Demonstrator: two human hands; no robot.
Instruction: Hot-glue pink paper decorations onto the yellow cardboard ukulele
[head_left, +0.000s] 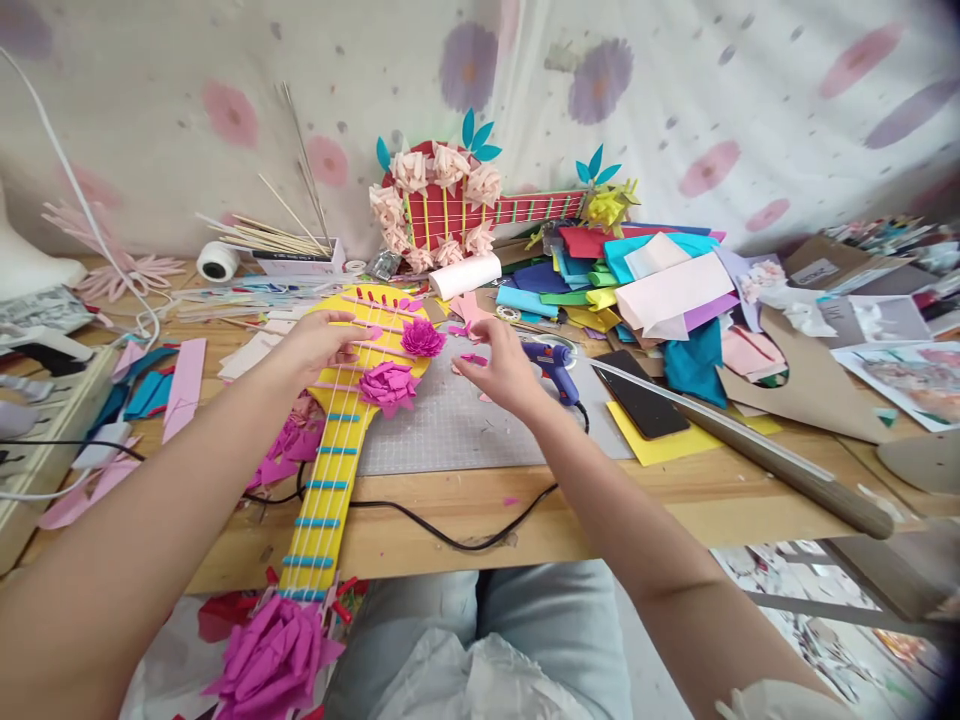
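A yellow craft guitar [352,450] lies tilted, its neck hanging past the table's front edge. White strings and blue bars cross the neck. Two magenta paper flowers [389,387] sit on the body's right side, and a larger magenta paper rose [274,655] is at the neck's end. My left hand [326,345] rests over the left side of the body, fingers stretched out across it. Above the grey cutting mat [450,440] is my right hand [499,365], thumb and fingers apart. Small magenta paper petals [473,359] show near its thumb; contact is unclear.
A purple glue gun [553,365] lies right of my right hand, its black cord [457,545] looping along the front. Further right are a phone [641,392], a long metal blade [720,425] and piled coloured paper [667,290]. Behind stands a red flowered guitar [442,215].
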